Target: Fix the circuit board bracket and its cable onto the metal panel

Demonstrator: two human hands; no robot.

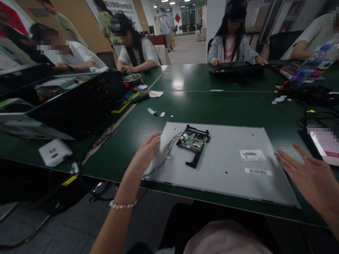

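A flat grey metal panel (227, 165) lies on the green table (201, 102) in front of me. A small green circuit board (192, 141) in a black bracket sits on the panel's left half, with thin grey wires (169, 148) running off to the left. My left hand (145, 151) rests at the panel's left edge, fingers curled around it next to the wires. My right hand (309, 176) hovers open by the panel's right edge, fingers stretched out and apart, holding nothing.
A black open case (76, 106) and a white box (55, 151) sit to the left. Coloured cables (134, 96), paper scraps (155, 94) and a metal bowl (131, 78) lie behind. Black cables (309, 95) and a pink-edged pad (327, 143) are at right. Several people sit around the table.
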